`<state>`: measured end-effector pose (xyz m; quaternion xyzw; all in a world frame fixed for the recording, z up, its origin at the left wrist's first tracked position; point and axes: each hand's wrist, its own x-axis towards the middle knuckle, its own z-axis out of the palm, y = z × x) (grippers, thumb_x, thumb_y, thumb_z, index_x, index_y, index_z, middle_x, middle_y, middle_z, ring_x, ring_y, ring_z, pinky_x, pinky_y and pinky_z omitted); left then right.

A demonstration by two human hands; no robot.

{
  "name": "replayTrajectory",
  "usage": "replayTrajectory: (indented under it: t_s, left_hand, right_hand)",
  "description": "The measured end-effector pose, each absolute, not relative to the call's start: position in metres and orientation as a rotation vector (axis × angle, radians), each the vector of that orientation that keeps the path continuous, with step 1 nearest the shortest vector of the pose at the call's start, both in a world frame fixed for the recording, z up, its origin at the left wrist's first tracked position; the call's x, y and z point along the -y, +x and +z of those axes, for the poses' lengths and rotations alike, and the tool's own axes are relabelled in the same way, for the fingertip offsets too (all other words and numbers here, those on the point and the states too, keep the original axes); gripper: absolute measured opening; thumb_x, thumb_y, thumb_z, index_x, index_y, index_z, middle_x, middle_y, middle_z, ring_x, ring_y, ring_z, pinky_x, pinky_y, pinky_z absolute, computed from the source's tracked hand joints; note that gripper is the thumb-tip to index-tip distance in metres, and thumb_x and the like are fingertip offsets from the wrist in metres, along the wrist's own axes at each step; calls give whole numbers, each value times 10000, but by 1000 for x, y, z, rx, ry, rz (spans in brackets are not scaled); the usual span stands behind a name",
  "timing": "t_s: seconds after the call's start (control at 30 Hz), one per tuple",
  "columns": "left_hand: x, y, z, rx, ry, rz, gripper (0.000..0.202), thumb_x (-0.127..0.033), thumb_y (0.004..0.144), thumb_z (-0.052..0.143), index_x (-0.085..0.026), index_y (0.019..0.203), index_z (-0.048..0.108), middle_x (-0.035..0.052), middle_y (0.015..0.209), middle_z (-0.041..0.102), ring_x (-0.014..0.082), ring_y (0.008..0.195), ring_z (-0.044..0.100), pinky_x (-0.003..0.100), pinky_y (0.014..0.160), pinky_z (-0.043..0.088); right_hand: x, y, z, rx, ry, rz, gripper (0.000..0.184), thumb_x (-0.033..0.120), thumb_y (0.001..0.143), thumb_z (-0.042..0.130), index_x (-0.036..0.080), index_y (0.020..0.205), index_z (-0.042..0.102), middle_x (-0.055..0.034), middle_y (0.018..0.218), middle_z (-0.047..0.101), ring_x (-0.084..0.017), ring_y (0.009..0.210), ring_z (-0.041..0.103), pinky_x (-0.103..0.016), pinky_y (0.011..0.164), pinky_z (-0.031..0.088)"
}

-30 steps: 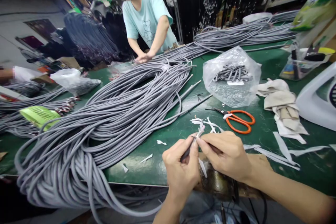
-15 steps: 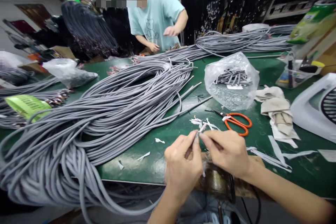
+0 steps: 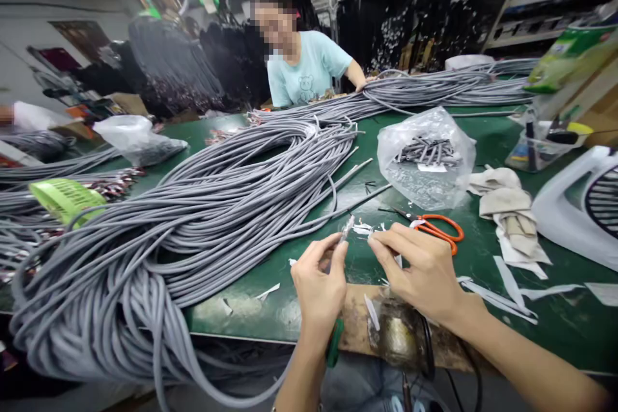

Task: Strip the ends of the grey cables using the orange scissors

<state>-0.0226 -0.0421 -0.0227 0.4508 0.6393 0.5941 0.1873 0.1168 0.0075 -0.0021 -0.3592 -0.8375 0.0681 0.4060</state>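
My left hand (image 3: 319,280) pinches a grey cable (image 3: 344,235) between thumb and fingers. The cable's short end points up and away, with a whitish, stripped-looking tip. My right hand (image 3: 420,270) is a little to the right, apart from the cable, thumb and forefinger pressed together. A whitish bit shows at its fingertips, too small to make out. White scraps (image 3: 362,229) lie on the table just beyond the hands. Orange-handled scissors (image 3: 447,226) lie behind my right hand, partly covered by it.
A large coil of grey cables (image 3: 217,206) fills the left of the green table (image 3: 270,315). A plastic bag (image 3: 420,174) holds short grey pieces. Folded cloths (image 3: 512,206) and a white fan-like housing (image 3: 570,193) stand right. A metal device (image 3: 398,335) sits at the front edge. A co-worker (image 3: 309,71) stands opposite.
My hands have moved apart: the left went left with the cable, and the right left the cable's tip. The co-worker leans lower, one hand now at the far cables. The view tilted up slightly.
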Motion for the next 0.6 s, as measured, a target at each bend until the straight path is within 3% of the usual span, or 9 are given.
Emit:
replayTrajectory:
  t_s: [0.37,0.6]
  left_hand:
    - [49,-20,-19,-1735,1519,1611,145,-211,806,549,-146,858,668,54,767,650,135,666,605,203,598,483]
    - [50,-18,-16,-1740,1699,1555,158,-188,794,560,-146,897,672,47,775,648,129,680,591,205,622,457]
  right_hand:
    - [-7,114,-2,2149,-913,360,232,265,866,462,164,741,629,-26,677,599,-117,612,517,-237,604,349]
    - [-6,111,0,2072,-880,661,283,262,870,441,155,647,578,2,552,525,-96,492,426,-233,496,317]
